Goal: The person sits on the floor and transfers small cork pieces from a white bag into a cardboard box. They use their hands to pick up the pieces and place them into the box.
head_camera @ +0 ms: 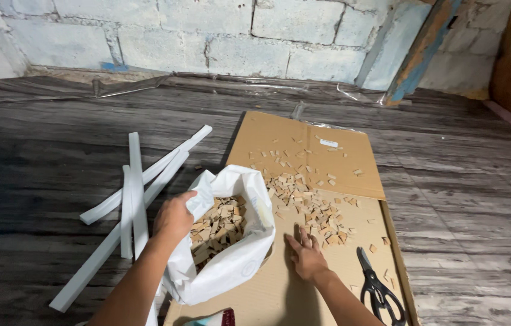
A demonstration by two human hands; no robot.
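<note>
**Two hands at a sack of small wooden pieces on a cardboard sheet**

The left hand (174,216) is closed on the rim of a white woven sack (231,265), fingers curled over the folded edge and pinching the fabric so the mouth stays open. The sack lies on its side at the near left of the cardboard sheet (303,142), its mouth turned up and toward the wall; inside sit many small tan wooden pieces (219,226), flat, angular and roughly cut. The right hand (306,256) lies palm down on the cardboard just right of the sack, fingers spread and flat, holding nothing; its fingertips reach the near edge of a loose scatter of tan pieces (309,202) spread thinly across the sheet. The cardboard is a flattened brown box with a crease across its middle. Black-handled scissors (379,293) lie on it to the right of the right forearm, well clear of the hand. Left of the sack, several long white strips (136,193) lie crossed on the grey wood-grain floor (38,157). A rough, whitewashed block wall (207,36) runs behind.
</note>
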